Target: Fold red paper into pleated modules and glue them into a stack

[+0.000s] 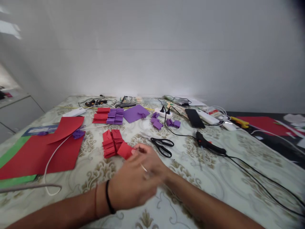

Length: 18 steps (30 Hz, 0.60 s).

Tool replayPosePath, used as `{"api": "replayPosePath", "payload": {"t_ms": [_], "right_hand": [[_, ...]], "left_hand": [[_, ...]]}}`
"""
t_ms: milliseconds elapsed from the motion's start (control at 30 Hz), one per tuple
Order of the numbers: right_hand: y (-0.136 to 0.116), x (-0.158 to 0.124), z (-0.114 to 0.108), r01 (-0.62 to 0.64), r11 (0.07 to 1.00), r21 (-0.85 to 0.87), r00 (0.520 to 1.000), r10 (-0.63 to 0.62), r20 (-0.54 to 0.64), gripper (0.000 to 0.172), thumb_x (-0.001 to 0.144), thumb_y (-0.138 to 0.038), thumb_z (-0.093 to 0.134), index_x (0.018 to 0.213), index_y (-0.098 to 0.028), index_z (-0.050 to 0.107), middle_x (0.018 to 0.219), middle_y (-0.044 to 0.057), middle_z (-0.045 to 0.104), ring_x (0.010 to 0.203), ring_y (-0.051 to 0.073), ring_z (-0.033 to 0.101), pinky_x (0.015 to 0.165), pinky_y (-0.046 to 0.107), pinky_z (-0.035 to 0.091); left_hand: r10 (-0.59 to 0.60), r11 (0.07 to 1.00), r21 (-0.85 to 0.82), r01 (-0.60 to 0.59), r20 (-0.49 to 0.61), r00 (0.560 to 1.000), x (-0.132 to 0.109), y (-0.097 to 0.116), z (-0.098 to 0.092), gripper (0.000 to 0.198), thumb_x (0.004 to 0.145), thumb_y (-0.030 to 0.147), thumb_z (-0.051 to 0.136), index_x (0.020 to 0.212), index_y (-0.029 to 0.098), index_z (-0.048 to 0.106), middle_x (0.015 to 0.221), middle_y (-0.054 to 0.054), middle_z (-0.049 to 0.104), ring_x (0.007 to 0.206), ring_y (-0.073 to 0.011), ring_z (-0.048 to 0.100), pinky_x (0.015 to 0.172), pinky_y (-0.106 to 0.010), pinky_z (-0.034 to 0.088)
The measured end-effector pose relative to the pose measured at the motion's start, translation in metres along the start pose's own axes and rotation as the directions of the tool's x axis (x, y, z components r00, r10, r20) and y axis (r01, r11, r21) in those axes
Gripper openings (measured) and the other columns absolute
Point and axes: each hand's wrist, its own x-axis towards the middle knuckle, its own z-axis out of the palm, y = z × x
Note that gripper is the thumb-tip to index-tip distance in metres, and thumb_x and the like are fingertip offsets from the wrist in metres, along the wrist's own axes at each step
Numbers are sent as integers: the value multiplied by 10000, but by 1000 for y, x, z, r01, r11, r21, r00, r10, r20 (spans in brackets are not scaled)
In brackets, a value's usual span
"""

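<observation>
My left hand (133,184) crosses in front of my right, a dark band round its wrist; its fingers are smeared by motion, so whether they grip anything cannot be told. My right hand (152,159) is closed, its fingertips at the edge of a small red folded paper (125,150), partly covered by my hands. Beside that piece lies a cluster of red folded papers (110,146) on the patterned tablecloth (95,198). Black-handled scissors (162,144) rest just beyond my right hand, blades pointing left.
Red sheets (63,156) over green ones lie left with a white cable. Behind are red-purple folded papers (115,116), a purple sheet (134,113), a power strip (164,114) and a phone (194,118). A black glue gun (211,144) trails its cord rightward.
</observation>
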Motion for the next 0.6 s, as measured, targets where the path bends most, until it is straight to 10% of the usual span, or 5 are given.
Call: {"api": "replayPosePath", "payload": {"t_ms": [167, 467, 600], "right_hand": [[-21, 8, 43, -15, 997, 78, 994, 6, 110, 317, 773, -482, 752, 778, -204, 599, 609, -55, 591, 534, 119, 555, 579, 265, 457], [-31, 5, 34, -128, 905, 406, 991, 100, 89, 379, 663, -455, 851, 652, -211, 560, 495, -93, 419, 489, 93, 377, 517, 258, 388], [-37, 4, 52, -110, 880, 462, 993, 78, 88, 323, 699, -406, 825, 669, -200, 579, 555, -79, 424, 528, 92, 353, 537, 254, 390]], "left_hand": [[521, 852, -12, -523, -77, 850, 22, 20, 49, 255, 1024, 227, 539, 972, 285, 782, 1093, 14, 752, 985, -177, 619, 837, -318, 514], [474, 879, 48, -474, 10, 880, 23, 6, 34, 284, 1007, 211, 558, 825, 290, 762, 1016, 17, 766, 886, -179, 601, 739, -325, 482], [602, 798, -6, -603, -28, 798, 30, 20, 52, 300, 1032, 244, 518, 941, 353, 782, 1095, 34, 759, 1003, -185, 616, 818, -321, 497]]}}
